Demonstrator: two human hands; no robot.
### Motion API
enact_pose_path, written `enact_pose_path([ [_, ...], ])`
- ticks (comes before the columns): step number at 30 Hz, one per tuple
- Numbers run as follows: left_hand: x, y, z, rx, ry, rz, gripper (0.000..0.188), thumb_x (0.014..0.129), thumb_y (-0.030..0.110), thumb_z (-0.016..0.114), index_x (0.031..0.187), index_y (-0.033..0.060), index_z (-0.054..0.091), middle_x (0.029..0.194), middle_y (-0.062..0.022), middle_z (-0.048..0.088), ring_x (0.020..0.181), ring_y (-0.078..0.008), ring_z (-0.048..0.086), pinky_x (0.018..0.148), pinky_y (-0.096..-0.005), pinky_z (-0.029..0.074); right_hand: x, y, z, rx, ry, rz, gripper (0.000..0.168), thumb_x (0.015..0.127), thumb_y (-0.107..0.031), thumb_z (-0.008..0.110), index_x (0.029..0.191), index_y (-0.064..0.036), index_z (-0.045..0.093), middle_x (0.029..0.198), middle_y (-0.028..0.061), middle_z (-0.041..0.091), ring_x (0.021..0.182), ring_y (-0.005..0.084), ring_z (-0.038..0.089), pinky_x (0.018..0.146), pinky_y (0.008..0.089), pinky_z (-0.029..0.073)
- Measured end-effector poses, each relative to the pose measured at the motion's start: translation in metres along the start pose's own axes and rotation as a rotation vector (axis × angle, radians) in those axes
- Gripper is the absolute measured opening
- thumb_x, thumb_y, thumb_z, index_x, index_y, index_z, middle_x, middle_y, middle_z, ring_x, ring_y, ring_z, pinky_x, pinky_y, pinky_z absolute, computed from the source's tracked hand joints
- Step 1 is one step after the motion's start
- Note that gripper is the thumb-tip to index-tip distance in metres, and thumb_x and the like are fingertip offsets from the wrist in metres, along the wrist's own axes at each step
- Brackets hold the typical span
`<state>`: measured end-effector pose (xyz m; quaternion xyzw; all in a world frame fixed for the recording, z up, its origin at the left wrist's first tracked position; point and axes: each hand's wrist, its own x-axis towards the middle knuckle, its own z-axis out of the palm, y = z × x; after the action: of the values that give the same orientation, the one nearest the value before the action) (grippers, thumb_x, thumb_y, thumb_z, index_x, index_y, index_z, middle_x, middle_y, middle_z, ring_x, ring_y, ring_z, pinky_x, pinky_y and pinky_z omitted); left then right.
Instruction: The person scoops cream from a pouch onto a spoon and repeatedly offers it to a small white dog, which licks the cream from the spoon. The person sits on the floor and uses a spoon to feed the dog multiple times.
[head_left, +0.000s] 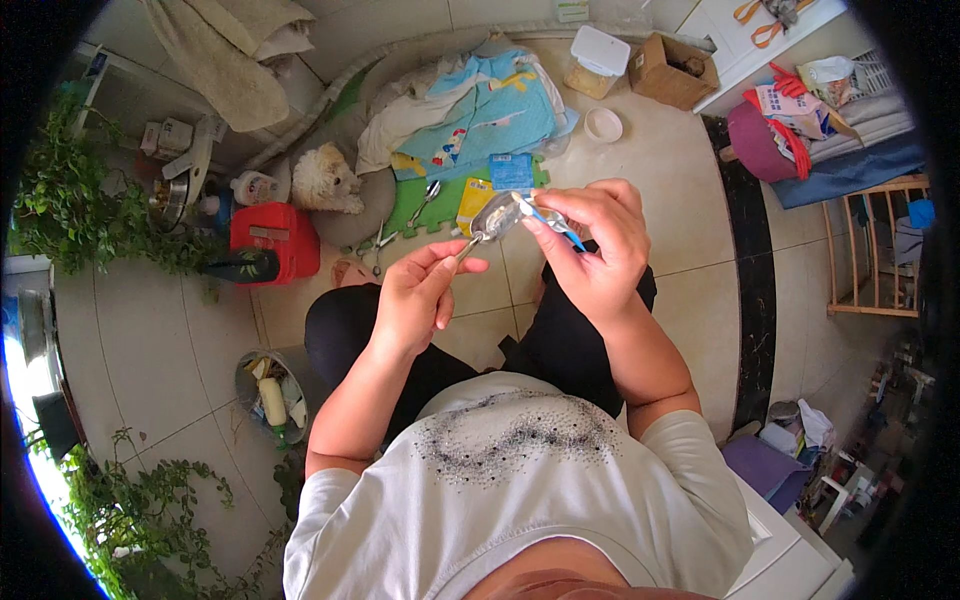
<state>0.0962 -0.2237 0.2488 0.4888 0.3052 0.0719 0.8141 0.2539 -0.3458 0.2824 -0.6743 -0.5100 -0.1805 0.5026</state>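
Observation:
My left hand (418, 291) grips the handle of a metal spoon (497, 216), its bowl pointing up and to the right. Something pale lies in the bowl, too small to make out. Between thumb and fingers, my right hand (600, 251) pinches a small blue and white packet (553, 221) close above the bowl's right edge. Whether packet and spoon touch, I cannot tell. Beyond the hands, a second metal spoon (425, 202) rests on a green foam mat (409, 196). A yellow packet (475, 199) and a blue packet (511, 172) lie beside it.
A white curly-haired dog (324, 178) lies on a grey cushion (381, 202). Near it are scissors (385, 238), a red plastic container (300, 247) and a white bottle (255, 187). Behind lies a blue blanket (480, 112). A waste bin (300, 375) stands at my left knee; a cardboard box (660, 71) stands far right.

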Motion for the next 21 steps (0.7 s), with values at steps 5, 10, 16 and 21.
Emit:
enact_pose_path([
  [5, 0.015, 0.002, 0.005, 0.029, -0.017, -0.027, 0.024, 0.089, 0.010, 0.042, 0.106, -0.0058, 0.046, 0.091, -0.0122, 0.061, 0.035, -0.0035, 0.034, 0.033, -0.0158, 0.027, 0.001, 0.012, 0.006, -0.012, -0.046, -0.013, 0.022, 0.062, -0.005, 0.070, 0.081, -0.008, 0.061, 0.078, 0.0010, 0.064, 0.068, 0.0175, 0.052, 0.067, 0.0278, 0.038],
  [10, 0.026, 0.003, 0.003, 0.060, -0.036, -0.055, 0.024, 0.089, 0.009, 0.042, 0.108, -0.0053, 0.046, 0.092, -0.0120, 0.061, 0.036, -0.0040, 0.036, 0.034, -0.0161, 0.029, -0.001, 0.024, 0.015, -0.045, -0.211, 0.044, 0.020, 0.063, -0.007, 0.069, 0.081, -0.009, 0.060, 0.080, -0.0003, 0.064, 0.069, 0.0170, 0.053, 0.070, 0.0281, 0.037],
  [16, 0.036, 0.001, 0.001, 0.004, 0.007, -0.051, 0.023, 0.089, 0.010, 0.041, 0.107, -0.0037, 0.049, 0.090, -0.0124, 0.062, 0.034, -0.0019, 0.033, 0.032, -0.0153, 0.025, 0.003, 0.023, 0.013, -0.011, -0.205, 0.023, 0.022, 0.062, -0.005, 0.070, 0.081, -0.009, 0.060, 0.082, 0.0009, 0.065, 0.068, 0.0158, 0.054, 0.069, 0.0285, 0.038],
  [21, 0.046, 0.001, -0.003, 0.019, 0.020, -0.061, 0.023, 0.089, 0.010, 0.041, 0.107, -0.0029, 0.048, 0.089, -0.0118, 0.062, 0.034, -0.0022, 0.033, 0.032, -0.0158, 0.026, 0.007, 0.033, 0.020, -0.010, -0.241, 0.025, 0.024, 0.061, -0.005, 0.071, 0.081, -0.009, 0.060, 0.082, 0.0005, 0.064, 0.068, 0.0159, 0.054, 0.068, 0.0281, 0.038],
])
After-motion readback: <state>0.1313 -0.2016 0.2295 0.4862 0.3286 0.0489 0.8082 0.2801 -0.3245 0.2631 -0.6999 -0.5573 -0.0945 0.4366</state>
